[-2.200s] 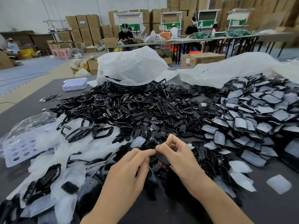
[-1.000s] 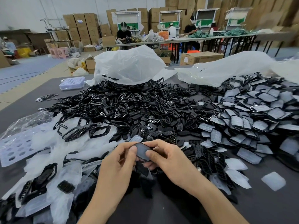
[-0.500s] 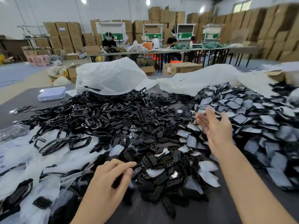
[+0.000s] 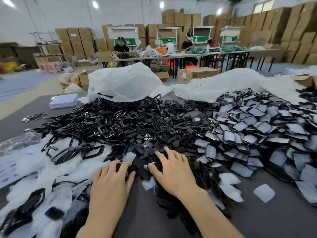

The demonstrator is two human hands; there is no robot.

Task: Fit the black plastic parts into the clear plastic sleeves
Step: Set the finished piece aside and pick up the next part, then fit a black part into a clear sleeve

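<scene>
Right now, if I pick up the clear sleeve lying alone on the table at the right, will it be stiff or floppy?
Probably soft but shape-holding: the clear sleeve keeps neat rounded corners. Likely light, being thin and translucent. Lying flat on the table, it may be hard to pinch.

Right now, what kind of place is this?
Probably a factory packing room or warehouse: stacked cardboard boxes line the walls, a huge pile of black plastic parts covers the table, and other workers sit at benches behind.

On the black parts [image 4: 137, 127] rest the left hand [image 4: 111, 179] and right hand [image 4: 171, 172].
</scene>
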